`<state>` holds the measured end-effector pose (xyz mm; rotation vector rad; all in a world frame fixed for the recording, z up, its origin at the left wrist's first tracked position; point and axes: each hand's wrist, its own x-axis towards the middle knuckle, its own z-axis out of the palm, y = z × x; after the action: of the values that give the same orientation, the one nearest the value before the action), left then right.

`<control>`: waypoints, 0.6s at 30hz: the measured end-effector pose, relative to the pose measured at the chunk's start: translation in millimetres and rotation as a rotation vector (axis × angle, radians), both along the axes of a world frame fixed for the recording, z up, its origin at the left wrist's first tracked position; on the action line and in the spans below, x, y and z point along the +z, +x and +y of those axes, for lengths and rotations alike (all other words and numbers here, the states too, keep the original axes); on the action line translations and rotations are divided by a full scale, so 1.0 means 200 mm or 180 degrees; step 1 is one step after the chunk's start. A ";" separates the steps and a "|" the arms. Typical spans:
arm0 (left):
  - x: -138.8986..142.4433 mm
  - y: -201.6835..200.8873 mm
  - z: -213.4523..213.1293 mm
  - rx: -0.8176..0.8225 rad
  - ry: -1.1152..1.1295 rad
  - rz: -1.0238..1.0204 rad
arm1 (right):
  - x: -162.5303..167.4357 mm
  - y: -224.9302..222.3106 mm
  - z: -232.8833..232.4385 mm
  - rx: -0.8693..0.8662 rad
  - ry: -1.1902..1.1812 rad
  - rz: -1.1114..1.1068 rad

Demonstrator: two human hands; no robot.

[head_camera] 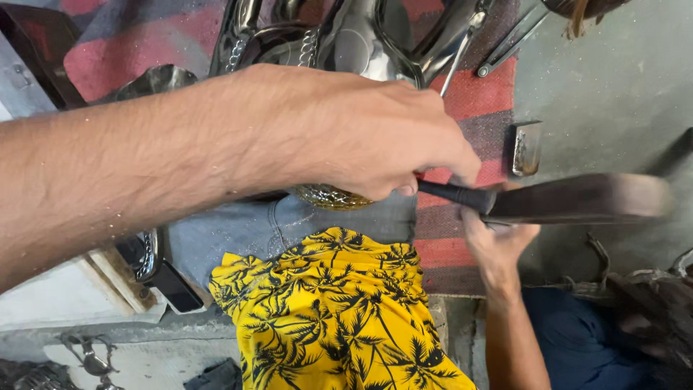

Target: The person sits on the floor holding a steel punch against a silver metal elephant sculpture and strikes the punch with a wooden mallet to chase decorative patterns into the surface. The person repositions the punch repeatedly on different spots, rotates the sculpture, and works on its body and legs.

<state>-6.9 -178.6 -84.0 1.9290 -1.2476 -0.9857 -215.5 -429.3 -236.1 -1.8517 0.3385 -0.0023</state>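
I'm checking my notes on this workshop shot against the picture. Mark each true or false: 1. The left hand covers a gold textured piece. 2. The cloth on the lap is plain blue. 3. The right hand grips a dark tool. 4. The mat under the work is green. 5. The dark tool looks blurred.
1. True: the left hand lies over the gold textured piece.
2. False: the cloth is yellow with black palm trees.
3. True: the right hand holds the dark tool.
4. False: the mat is red and grey.
5. True.
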 end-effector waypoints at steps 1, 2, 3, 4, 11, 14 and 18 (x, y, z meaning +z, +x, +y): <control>0.01 0.01 -0.01 -0.0120 0.0098 0.0019 | 0.01 0.00 -0.01 0.0089 -0.0449 -0.0203; 0.01 0.01 -0.03 -0.0148 0.0279 0.0004 | 0.03 0.00 -0.02 0.0191 -0.0894 -0.0399; 0.02 0.01 -0.04 -0.0179 0.0459 -0.0014 | 0.04 0.00 -0.01 0.0075 -0.0662 -0.0464; 0.03 0.02 -0.05 -0.0215 0.0638 -0.0041 | 0.05 0.00 -0.01 -0.0047 -0.0430 -0.0539; 0.06 0.03 -0.06 -0.0357 0.0557 0.0023 | 0.01 -0.06 0.04 0.0068 -0.0571 -0.0454; 0.05 0.00 -0.02 -0.0040 -0.0037 -0.0152 | 0.03 -0.06 0.02 -0.0309 -0.0138 -0.0638; 0.04 -0.04 0.05 0.0116 0.0214 -0.0009 | 0.12 -0.01 -0.04 0.0112 -0.0663 -0.0384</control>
<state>-14.4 -168.1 -76.7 1.9980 -1.1905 -1.0187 -217.4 -437.8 -211.4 -2.0530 0.2281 -0.1288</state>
